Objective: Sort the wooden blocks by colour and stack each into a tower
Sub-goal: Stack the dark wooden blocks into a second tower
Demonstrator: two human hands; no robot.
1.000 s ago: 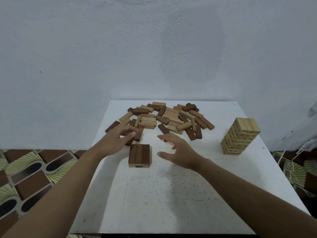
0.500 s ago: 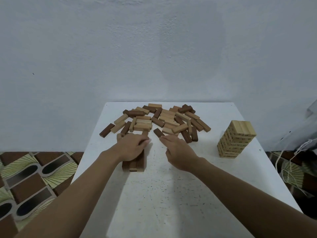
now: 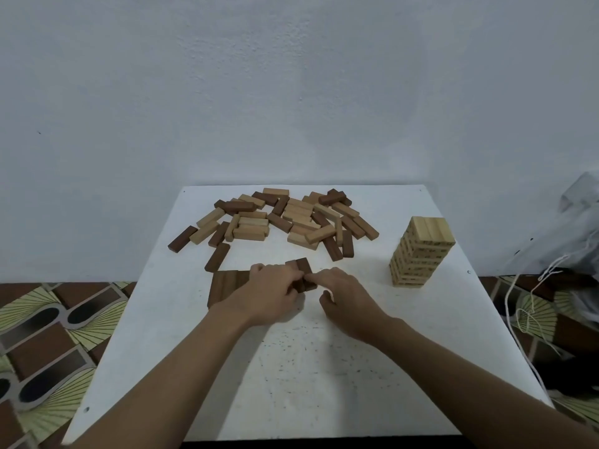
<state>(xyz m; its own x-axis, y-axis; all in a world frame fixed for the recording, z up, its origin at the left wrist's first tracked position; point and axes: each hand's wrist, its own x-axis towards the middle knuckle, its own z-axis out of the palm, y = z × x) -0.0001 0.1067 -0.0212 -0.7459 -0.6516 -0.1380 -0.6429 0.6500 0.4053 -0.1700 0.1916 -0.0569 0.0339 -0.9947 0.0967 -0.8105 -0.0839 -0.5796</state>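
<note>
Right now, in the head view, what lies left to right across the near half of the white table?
Flat row of dark brown wooden blocks, left hand, gripped dark brown blocks, right hand, tall light wooden block tower.

Location type: a plain domestic room. Indicators are as follows: a bare, pale wall [image 3: 291, 92] with uneven paint; a small white table [image 3: 291, 384], its top scuffed and speckled, set directly against that wall; a floor covering [image 3: 64, 319] printed in a household pattern of brown bricks, dark ovals and green fans; a crumpled translucent bag [image 3: 580, 215] and loose white cord [image 3: 547, 274] lying at the right; wooden game blocks [image 3: 275, 218] on the table
</note>
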